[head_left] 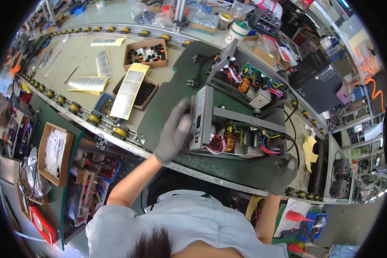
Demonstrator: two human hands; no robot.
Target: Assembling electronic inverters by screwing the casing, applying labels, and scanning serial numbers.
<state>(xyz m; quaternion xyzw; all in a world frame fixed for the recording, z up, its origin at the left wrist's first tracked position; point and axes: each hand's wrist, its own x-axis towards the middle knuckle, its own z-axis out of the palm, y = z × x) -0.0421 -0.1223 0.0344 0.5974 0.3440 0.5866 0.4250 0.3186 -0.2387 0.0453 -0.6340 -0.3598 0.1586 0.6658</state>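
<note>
An opened grey metal power unit [245,117] stands in front of me, its copper coil, heat sink and coloured wires showing. My left hand [172,135], in a grey glove, is at its front panel [201,120], fingers stretched and thumb apart. Whether the fingertips touch the panel I cannot tell. Beyond the unit's rear right corner, my gloved right hand [283,177] is curled, with a small dark thing at its fingers that I cannot make out. A black cable [297,148] bends down beside that hand. Farther back stands a second opened unit [249,81].
Both units rest on a dark green board [167,103] over a roller conveyor [73,106]. Label sheets [129,92], a box of small parts [146,53] and a blue bin [105,103] lie to the left. A black plug [192,82] lies behind the nearer unit.
</note>
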